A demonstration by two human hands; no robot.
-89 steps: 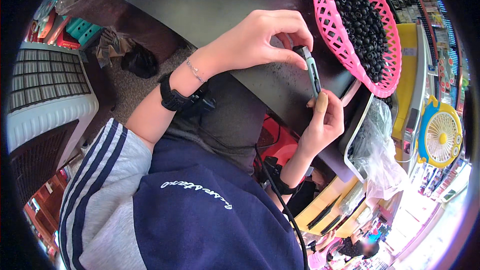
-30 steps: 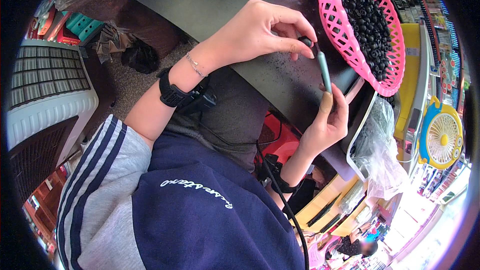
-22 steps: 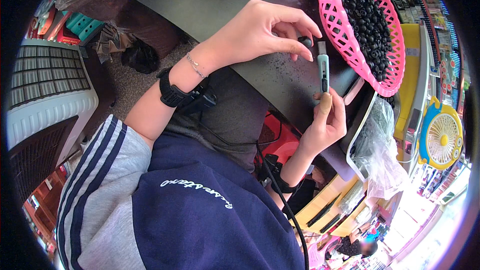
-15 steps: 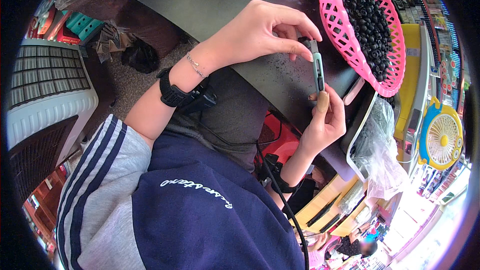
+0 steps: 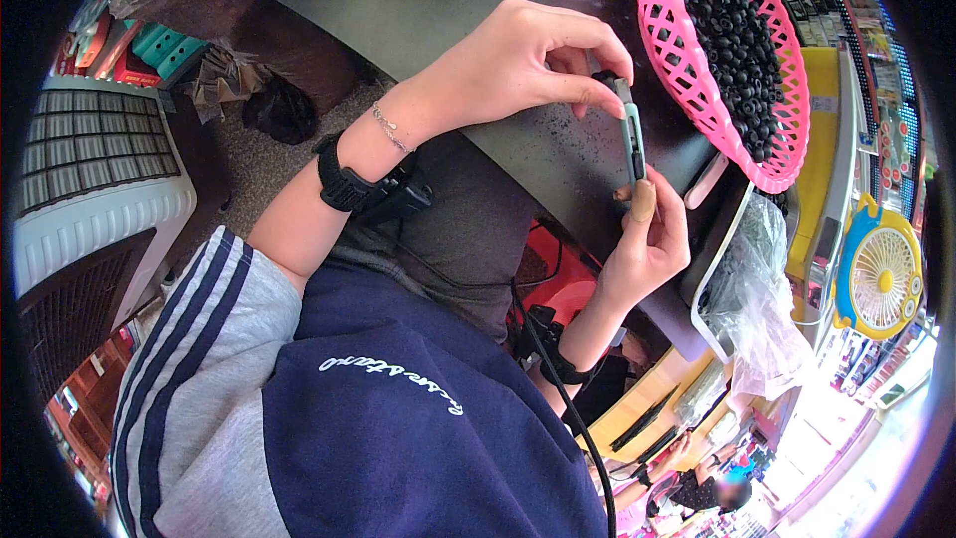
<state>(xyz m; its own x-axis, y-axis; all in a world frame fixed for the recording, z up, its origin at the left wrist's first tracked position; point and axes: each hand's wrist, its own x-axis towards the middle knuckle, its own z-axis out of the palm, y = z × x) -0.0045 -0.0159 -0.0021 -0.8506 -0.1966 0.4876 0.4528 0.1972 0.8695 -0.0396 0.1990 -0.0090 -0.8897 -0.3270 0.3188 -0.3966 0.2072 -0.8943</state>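
Note:
My left hand (image 5: 558,55) pinches a small black part (image 5: 604,77) between thumb and fingertips; most of it is hidden. It looks like the black ring-shaped pieces (image 5: 732,50) heaped in the pink basket. In my right hand (image 5: 647,244) is a mint-green utility knife (image 5: 631,134), its blade end up against the black part and my left thumb tip. A tan cover wraps my right thumb. Both hands are held above the dark table, just left of the basket.
The pink lattice basket (image 5: 687,85) stands on the dark table (image 5: 398,10), where black crumbs are scattered. A clear plastic bag (image 5: 752,289) hangs over a tray edge at right. Beyond are a yellow-blue fan (image 5: 881,274) and a person (image 5: 707,488) at lower right.
The knife's blade end and my left fingertips have shifted slightly left, with the fingers a little closer together. The person in the background has moved an arm.

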